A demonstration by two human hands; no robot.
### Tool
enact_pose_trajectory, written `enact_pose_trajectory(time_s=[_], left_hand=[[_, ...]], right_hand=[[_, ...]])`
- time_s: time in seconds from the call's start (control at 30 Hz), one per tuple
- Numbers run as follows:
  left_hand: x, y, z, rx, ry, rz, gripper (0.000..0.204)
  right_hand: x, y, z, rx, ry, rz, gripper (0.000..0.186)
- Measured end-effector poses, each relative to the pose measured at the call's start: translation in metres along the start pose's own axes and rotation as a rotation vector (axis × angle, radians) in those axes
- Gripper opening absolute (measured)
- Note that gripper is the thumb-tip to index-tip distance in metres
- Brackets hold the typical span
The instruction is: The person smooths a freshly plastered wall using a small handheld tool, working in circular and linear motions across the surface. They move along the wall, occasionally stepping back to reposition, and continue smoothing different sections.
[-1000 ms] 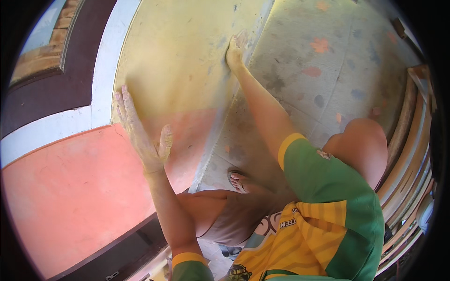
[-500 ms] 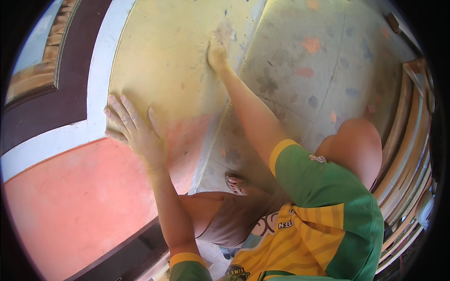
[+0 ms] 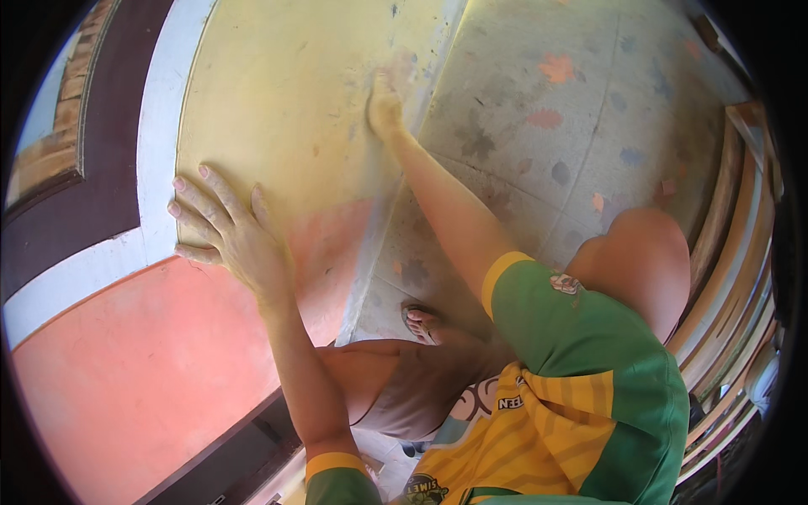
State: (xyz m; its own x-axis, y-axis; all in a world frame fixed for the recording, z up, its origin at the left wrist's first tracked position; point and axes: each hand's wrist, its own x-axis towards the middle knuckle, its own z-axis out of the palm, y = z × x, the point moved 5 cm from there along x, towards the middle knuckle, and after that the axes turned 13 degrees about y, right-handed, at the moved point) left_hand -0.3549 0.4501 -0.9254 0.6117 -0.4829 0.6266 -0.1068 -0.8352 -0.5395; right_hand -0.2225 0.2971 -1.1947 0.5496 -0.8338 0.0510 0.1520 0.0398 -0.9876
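Observation:
My left hand (image 3: 231,231) lies flat with fingers spread on the wall, at the edge where the yellow paint (image 3: 278,101) meets a white band (image 3: 160,143). Its fingers are dusted with pale powder. Farther off, my right hand (image 3: 388,103) is against the yellow wall close to its bottom edge. Motion smears its fingers, and I cannot make out whether anything is in them. Scuffs and dark specks mark the paint around it. Below the yellow, the wall is salmon pink (image 3: 151,362).
A dark brown frame (image 3: 114,177) borders the white band at left. The grey floor (image 3: 522,168) bears leaf-shaped prints. Long wooden boards (image 3: 724,278) line the right side. My sandalled foot (image 3: 421,324) is near the wall's base.
My right hand has shifted slightly toward me along the wall. My left hand stays spread in the same place. The whole view has moved a little.

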Motion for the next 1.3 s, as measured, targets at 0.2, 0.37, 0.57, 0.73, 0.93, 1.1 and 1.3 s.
enact_pose_trajectory(time_s=[0.2,0.37,0.57,0.73,0.93,1.1,1.3], left_hand=[[-0.009,-0.005,0.003,0.002,0.05,-0.015,0.071],[-0.01,-0.006,-0.002,-0.057,-0.016,-0.04,0.069],[-0.003,0.003,-0.004,-0.212,-0.034,-0.01,0.066],[-0.002,0.005,-0.005,-0.289,-0.004,-0.07,0.066],[-0.009,-0.006,-0.014,-0.355,-0.022,-0.088,0.066],[-0.008,-0.002,-0.022,-0.444,-0.019,0.006,0.067],[-0.008,-0.003,-0.016,-0.432,-0.005,-0.018,0.066]], right_hand=[[-0.181,-0.039,-0.006,-0.001,-0.116,0.026,0.073],[-0.098,-0.103,0.015,-0.012,-0.085,-0.238,0.074],[0.01,0.021,-0.019,0.053,0.134,0.145,0.069],[-0.136,-0.025,0.004,0.071,-0.006,-0.047,0.081],[-0.086,-0.107,0.009,-0.013,-0.07,-0.211,0.077],[-0.022,0.018,-0.023,0.079,-0.031,0.367,0.076],[-0.205,-0.062,-0.006,0.094,-0.173,-0.047,0.086]])
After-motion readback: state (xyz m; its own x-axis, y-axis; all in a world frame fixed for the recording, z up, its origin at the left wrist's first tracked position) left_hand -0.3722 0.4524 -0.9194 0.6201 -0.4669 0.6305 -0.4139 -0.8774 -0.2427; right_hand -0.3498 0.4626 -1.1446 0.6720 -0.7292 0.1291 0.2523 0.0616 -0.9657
